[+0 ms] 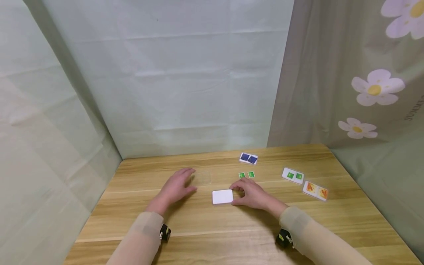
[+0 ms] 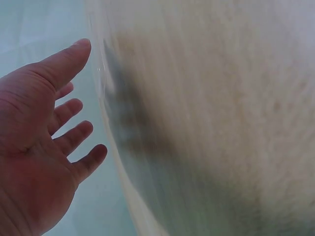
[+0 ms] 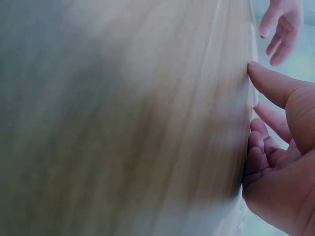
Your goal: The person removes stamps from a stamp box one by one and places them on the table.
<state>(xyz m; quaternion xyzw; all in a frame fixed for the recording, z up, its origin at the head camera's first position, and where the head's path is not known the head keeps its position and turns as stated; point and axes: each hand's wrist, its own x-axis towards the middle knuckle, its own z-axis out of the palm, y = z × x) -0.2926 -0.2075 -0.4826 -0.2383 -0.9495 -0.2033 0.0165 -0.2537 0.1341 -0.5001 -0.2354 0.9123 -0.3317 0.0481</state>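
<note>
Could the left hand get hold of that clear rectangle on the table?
Probably yes: the left hand is right beside the clear rectangle, and nothing visible stands between them.

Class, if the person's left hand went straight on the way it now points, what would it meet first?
Probably the transparent, rectangular, plastic-looking piece on the brown wooden table, just ahead of the left hand; whether they already touch is unclear.

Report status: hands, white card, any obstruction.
Left hand open by clear rectangle. Right hand at right end of white card. Card flat on table. Nothing visible between card and rectangle.
</note>
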